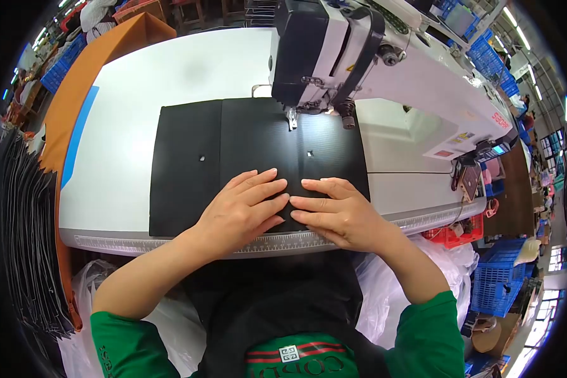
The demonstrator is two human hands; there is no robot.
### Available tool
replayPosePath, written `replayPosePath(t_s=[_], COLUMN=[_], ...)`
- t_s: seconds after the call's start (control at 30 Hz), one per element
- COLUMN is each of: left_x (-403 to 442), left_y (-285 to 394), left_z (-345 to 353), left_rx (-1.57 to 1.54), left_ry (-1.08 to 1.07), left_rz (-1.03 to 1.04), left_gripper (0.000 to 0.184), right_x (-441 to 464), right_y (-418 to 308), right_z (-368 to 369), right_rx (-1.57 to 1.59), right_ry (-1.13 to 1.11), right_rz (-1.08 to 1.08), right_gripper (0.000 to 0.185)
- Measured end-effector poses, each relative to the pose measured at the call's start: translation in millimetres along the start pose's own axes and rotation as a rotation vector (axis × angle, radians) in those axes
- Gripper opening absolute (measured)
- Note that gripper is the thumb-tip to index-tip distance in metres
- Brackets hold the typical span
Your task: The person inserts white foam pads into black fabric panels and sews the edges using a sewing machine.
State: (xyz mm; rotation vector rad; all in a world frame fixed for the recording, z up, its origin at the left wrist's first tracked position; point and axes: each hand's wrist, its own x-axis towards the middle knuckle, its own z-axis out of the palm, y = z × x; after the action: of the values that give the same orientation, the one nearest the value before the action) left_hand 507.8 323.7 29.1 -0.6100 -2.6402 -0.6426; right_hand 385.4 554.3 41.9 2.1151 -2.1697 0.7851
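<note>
A black rectangular panel [186, 189] with fold lines and two small holes lies flat on the white table of a sewing machine [416, 88]. Its far edge reaches under the presser foot [292, 120], which a small lamp lights up. My left hand [240, 208] rests flat on the near half of the panel, fingers stretched out. Beside it, my right hand [340, 213] also lies flat with its fingers apart, the fingertips close to those of the left. Both hands press on the panel near the table's front edge. What the panel is made of, I cannot tell.
A measuring scale [283, 242] runs along the table's front edge. On the left stands a thick stack of black panels [31, 239] beside an orange-brown board [75, 113]. Blue crates [499, 277] and a red basket [457, 232] are at the right, with clear plastic bags [416, 277] below the table.
</note>
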Motion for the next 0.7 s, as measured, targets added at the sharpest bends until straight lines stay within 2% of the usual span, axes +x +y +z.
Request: replayPosePath(t_s=[0.7], left_x=[33.4], left_y=[-56.7], left_z=[3.7], left_rx=[0.017], left_ry=[0.033], left_rz=[0.003], left_gripper=[0.026], right_x=[24.4], right_y=[39.3], right_z=[-4.3], right_rx=[-0.053], right_ry=[-0.016], right_rz=[0.034], right_gripper=[0.026])
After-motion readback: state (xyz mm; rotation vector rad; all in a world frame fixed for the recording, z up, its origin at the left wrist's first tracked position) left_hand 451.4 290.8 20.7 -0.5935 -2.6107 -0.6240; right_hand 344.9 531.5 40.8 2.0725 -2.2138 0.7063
